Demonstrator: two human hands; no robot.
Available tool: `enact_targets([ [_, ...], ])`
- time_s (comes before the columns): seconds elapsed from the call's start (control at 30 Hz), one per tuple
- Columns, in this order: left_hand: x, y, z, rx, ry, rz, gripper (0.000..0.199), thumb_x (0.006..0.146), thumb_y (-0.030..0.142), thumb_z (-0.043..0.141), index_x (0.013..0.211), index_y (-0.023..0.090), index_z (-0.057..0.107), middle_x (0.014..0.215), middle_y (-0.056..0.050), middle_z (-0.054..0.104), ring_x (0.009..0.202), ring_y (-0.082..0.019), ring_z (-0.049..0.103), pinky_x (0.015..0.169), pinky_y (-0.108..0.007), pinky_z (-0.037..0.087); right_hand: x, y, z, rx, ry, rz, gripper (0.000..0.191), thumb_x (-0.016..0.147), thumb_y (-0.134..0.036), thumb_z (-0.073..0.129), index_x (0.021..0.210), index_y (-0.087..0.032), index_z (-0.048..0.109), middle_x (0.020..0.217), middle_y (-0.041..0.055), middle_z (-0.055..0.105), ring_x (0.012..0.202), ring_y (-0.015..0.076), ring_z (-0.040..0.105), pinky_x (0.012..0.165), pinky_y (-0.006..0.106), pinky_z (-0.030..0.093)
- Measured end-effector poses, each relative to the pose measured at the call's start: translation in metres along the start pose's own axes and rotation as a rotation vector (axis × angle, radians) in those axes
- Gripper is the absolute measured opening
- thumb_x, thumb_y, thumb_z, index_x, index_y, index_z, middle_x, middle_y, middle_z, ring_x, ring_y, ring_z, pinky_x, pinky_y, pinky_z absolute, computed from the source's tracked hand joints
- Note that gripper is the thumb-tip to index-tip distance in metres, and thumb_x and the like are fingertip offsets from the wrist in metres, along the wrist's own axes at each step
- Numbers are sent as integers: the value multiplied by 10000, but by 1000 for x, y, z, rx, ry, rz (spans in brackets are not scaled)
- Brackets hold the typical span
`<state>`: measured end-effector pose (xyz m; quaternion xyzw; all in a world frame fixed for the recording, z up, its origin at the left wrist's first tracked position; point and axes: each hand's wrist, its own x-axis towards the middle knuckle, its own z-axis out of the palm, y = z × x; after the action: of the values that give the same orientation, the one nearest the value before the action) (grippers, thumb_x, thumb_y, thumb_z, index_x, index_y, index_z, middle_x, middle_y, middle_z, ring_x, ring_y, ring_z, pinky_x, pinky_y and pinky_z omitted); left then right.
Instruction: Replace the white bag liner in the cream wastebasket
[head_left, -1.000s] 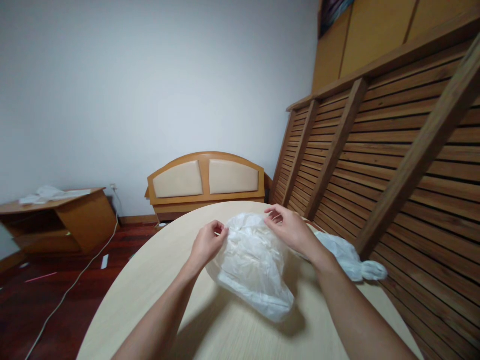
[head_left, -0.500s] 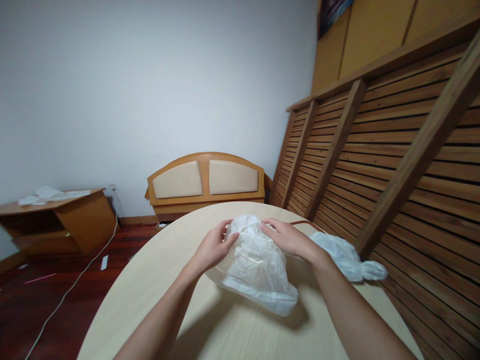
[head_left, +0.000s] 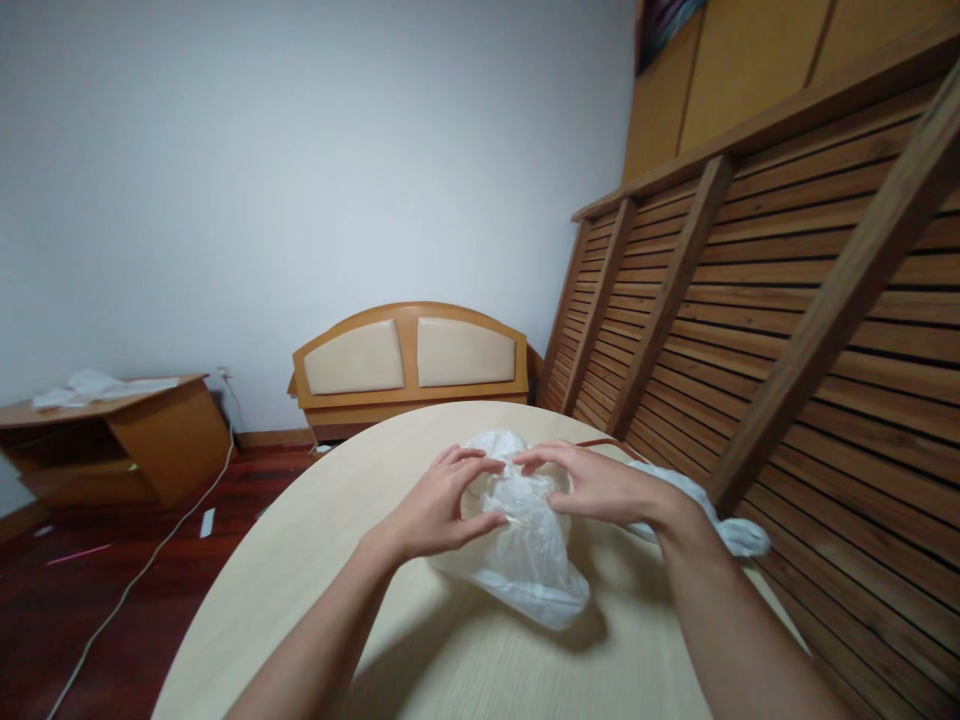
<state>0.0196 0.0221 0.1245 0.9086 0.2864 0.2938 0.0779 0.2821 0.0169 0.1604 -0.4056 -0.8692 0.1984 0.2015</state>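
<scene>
A crumpled, translucent white plastic bag [head_left: 529, 545] lies on the round pale table [head_left: 300, 530], between my two hands. My left hand [head_left: 450, 502] is at the bag's left side, thumb and fingers apart, its fingertips over the plastic. From the right, my right hand [head_left: 581, 482] curves over the bag with thumb and fingers spread. Neither hand is closed on the plastic. What the bag contains cannot be made out. A second white bag [head_left: 742, 537], knotted at one end, rests at the table's right edge, partly hidden behind my right forearm.
Slatted wooden panels [head_left: 750, 330] lean along the right side. Beyond the table stands a headboard [head_left: 410, 350] with two cream pads. At the left is a low wooden desk [head_left: 180, 430] with white sheets on it, and a cable [head_left: 142, 575] crosses the dark red floor.
Both hands have moved nearer the camera over the bag, and their thumbs stand farther from the fingers. The bag's top looks flatter and more gathered between them.
</scene>
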Motion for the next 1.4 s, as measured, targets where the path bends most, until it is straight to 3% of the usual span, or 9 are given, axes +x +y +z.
enact_targets([
  [0.17, 0, -7, -2, -29, -26, 0, 245, 901, 352, 705, 1116, 252, 641, 1163, -31, 723, 1136, -220, 645, 1208, -511, 251, 0, 7, -7, 16, 67, 7, 301, 861, -299, 616, 1115, -187, 730, 1070, 90, 750, 1003, 254, 682, 921, 375, 515],
  [0.4, 1, -10, -7, -85, 9, 46, 119, 946, 302, 622, 862, 218, 637, 1001, -47, 748, 977, -198, 676, 1041, -394, 446, -12, 33, -18, -27, 151, 71, 237, 830, -273, 599, 981, -196, 765, 977, 64, 760, 893, 236, 683, 811, 339, 519],
  [0.53, 0, -7, -13, -79, 23, 56, 104, 919, 296, 616, 847, 223, 630, 923, -49, 737, 923, -206, 668, 1073, -429, 429, -24, 42, -25, -113, 161, 196, 200, 786, -229, 593, 840, -211, 784, 914, 74, 784, 857, 263, 704, 787, 357, 529],
  [0.67, -1, 0, -16, -78, 22, 72, 77, 882, 286, 644, 842, 223, 623, 899, -30, 722, 913, -195, 670, 1131, -447, 373, -25, 39, -21, -175, 155, 261, 210, 782, -193, 589, 824, -222, 792, 943, 90, 792, 900, 283, 719, 843, 379, 538],
  [0.77, 0, 6, -14, -116, -5, 99, 68, 891, 282, 649, 859, 223, 633, 906, -32, 726, 933, -194, 667, 1082, -406, 413, -20, 22, -15, -179, 245, 184, 255, 837, -272, 607, 1009, -208, 784, 1125, 111, 760, 1070, 298, 684, 985, 408, 499],
  [0.97, 0, 16, -10, -133, -77, 110, 58, 892, 280, 686, 881, 224, 679, 879, -17, 736, 876, -180, 671, 943, -341, 466, -6, -18, -3, -36, 46, 69, 518, 707, -373, 817, 1190, -212, 726, 1213, 92, 737, 1132, 303, 665, 1006, 394, 489],
  [1.1, 0, 20, -12, -159, -108, 81, 161, 890, 354, 705, 978, 219, 707, 952, -48, 746, 915, -204, 682, 857, -321, 510, 0, -21, 1, -81, 74, 46, 222, 766, -205, 729, 984, -208, 772, 958, 60, 777, 900, 244, 700, 835, 330, 510],
  [1.27, 0, 12, -10, -95, 22, 19, 232, 948, 358, 625, 1132, 235, 697, 1276, -103, 682, 1199, -248, 619, 1048, -399, 476, -6, -16, -4, -68, 36, 54, 150, 788, -181, 669, 878, -200, 787, 775, 21, 750, 701, 179, 650, 645, 258, 447],
  [1.4, 0, 1, -5, -40, -5, -63, 257, 945, 382, 625, 1146, 239, 696, 1151, -90, 737, 1066, -245, 676, 953, -377, 521, -13, -13, -7, 15, -132, 153, 129, 750, -210, 702, 823, -201, 808, 717, 11, 745, 666, 174, 637, 582, 238, 424],
])
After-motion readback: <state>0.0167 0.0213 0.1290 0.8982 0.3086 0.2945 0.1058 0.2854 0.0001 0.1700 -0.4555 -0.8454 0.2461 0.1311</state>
